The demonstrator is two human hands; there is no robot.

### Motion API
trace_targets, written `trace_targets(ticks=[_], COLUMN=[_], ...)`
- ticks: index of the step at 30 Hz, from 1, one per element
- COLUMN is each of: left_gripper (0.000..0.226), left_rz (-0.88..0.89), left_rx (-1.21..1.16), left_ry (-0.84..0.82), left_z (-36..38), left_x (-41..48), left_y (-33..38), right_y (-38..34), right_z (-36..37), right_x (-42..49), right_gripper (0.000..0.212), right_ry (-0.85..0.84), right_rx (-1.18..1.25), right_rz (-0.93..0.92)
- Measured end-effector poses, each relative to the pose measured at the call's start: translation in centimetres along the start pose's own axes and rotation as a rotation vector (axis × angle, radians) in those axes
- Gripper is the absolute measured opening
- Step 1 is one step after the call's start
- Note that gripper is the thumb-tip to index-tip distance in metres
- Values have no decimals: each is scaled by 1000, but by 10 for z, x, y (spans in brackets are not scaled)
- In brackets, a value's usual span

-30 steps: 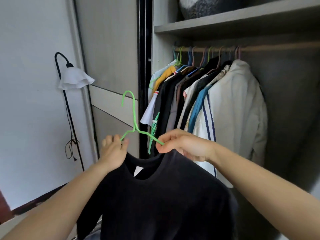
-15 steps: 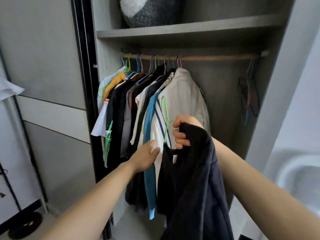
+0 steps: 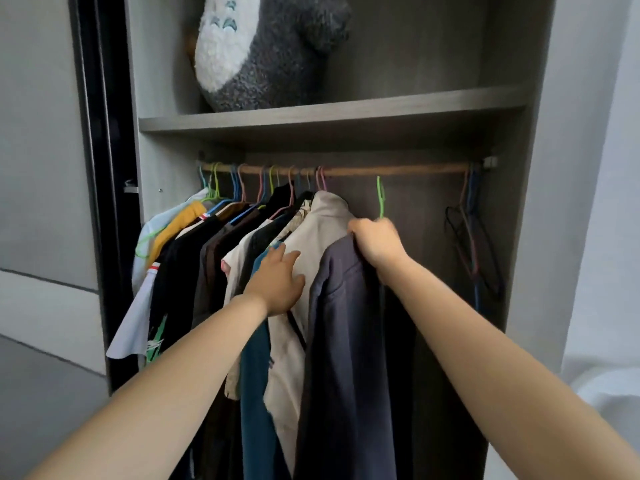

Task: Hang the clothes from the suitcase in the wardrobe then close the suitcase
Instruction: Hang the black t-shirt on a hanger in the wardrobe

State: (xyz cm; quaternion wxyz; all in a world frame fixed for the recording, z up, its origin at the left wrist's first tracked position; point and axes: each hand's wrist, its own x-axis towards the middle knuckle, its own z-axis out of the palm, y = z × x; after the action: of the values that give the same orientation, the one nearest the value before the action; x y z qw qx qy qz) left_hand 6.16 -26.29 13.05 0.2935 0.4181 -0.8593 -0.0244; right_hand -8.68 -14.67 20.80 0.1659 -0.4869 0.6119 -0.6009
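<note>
Right hand (image 3: 375,242), centre of frame, fist curled tight round the neck of the thin green hanger (image 3: 380,197), with the collar of the dark shirt (image 3: 346,323) bunched under the knuckles. The hanger's slim wire hook stands upright above the fist, its curved top just under the round wooden rail (image 3: 398,169); whether it touches the rail, I cannot tell. The shirt itself drops in a long, soft, matte fold from that hand down to the bottom edge, inside the open wardrobe (image 3: 533,202), just right of the packed row of clothes.

Left hand (image 3: 277,282), a little lower and to the left, fingers spread and laid flat against the smooth cream jacket (image 3: 322,230), which hangs right beside the dark shirt. Below that wrist, a teal garment (image 3: 256,358) hangs straight.

Far left of the rail: crowded coloured wire hooks, with black, brown, mustard and pale blue fabrics pressed shoulder to shoulder. Far right of the rail, a loose cluster of bare thin hangers (image 3: 471,244) dangles against the grey wood-grain side panel.

Up top, a flat grey shelf (image 3: 346,114) carries a round, fuzzy grey-and-white plush toy (image 3: 263,46).
</note>
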Motion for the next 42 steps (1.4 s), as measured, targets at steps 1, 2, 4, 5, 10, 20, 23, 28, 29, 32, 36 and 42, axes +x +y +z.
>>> trace_targets(ticks=[1, 2, 4, 5, 10, 20, 23, 28, 29, 32, 36, 42], left_gripper=[63, 64, 66, 67, 61, 72, 68, 64, 64, 69, 75, 60], left_rz=[-15, -41, -75, -83, -139, -51, -37, -53, -68, -84, -137, -197], left_rx=[23, 37, 73, 99, 120, 242, 214, 227, 215, 109, 28, -79], left_ry=[-4, -9, -10, -15, 22, 226, 228, 188, 165, 116, 236, 387], left_z=[-1, 0, 2, 3, 12, 25, 27, 23, 24, 28, 47, 66], left_x=[10, 15, 33, 42, 69, 71, 71, 70, 69, 57, 21, -43], left_y=[0, -1, -8, -11, -24, -41, -45, -44, -45, -45, -44, -62], right_y=[7, 14, 19, 19, 13, 57, 66, 69, 72, 79, 85, 85], right_z=[5, 9, 16, 19, 30, 75, 85, 71, 69, 71, 88, 128], right_x=[13, 23, 48, 58, 106, 153, 156, 162, 161, 156, 135, 73], right_gripper=[15, 20, 23, 19, 33, 21, 18, 23, 27, 33, 54, 34], right_ry=[-2, 3, 52, 75, 131, -85, -83, -84, -76, -89, 23, 103], right_rx=[-29, -72, -187, -230, -329, -451, -407, -532, -561, -565, -615, -457], right_rz=[-13, -25, -69, -83, -135, -159, -164, -197, -199, -203, -237, -737])
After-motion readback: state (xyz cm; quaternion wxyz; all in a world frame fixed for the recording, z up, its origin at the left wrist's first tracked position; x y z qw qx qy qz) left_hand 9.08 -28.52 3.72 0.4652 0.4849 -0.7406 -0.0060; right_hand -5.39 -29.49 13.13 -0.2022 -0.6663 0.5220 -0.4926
